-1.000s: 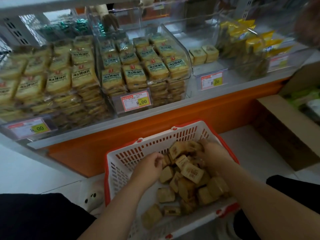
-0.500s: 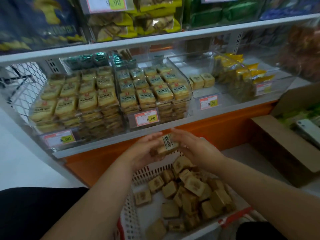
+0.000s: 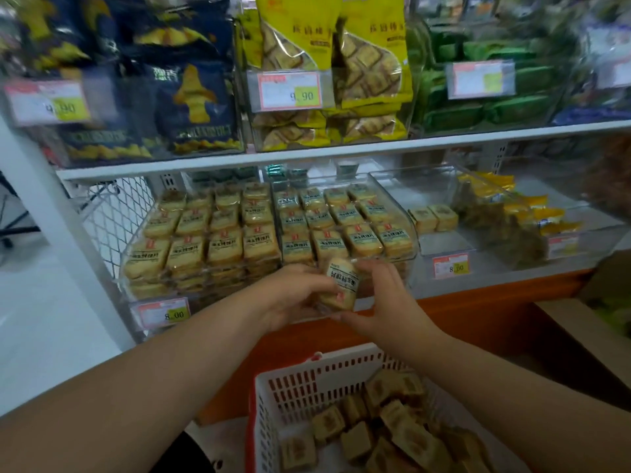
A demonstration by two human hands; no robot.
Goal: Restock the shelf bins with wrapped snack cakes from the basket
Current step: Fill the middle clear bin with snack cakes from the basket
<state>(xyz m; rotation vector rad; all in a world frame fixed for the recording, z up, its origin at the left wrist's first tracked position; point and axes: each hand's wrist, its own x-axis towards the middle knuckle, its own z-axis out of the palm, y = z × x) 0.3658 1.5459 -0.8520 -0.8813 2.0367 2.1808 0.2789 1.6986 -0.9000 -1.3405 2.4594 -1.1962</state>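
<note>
yellow price tags (image 3: 451, 267) read 8.00. both hands, left hand (image 3: 293, 295) and right hand (image 3: 386, 302), pinch one clear-wrapped tan snack cake (image 3: 341, 283) before the clear bin (image 3: 403, 213), at twelve o'clock from the white slotted basket (image 3: 307, 380).

Basket (image 3: 293, 387) cut off at bottom edge; top-shelf price tags (image 3: 47, 102) blurred.

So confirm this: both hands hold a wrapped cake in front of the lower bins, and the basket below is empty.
Not empty. The head view shows the basket still holding many wrapped cakes. The rest stands: left hand and right hand hold one cake before the lower bins.
</note>
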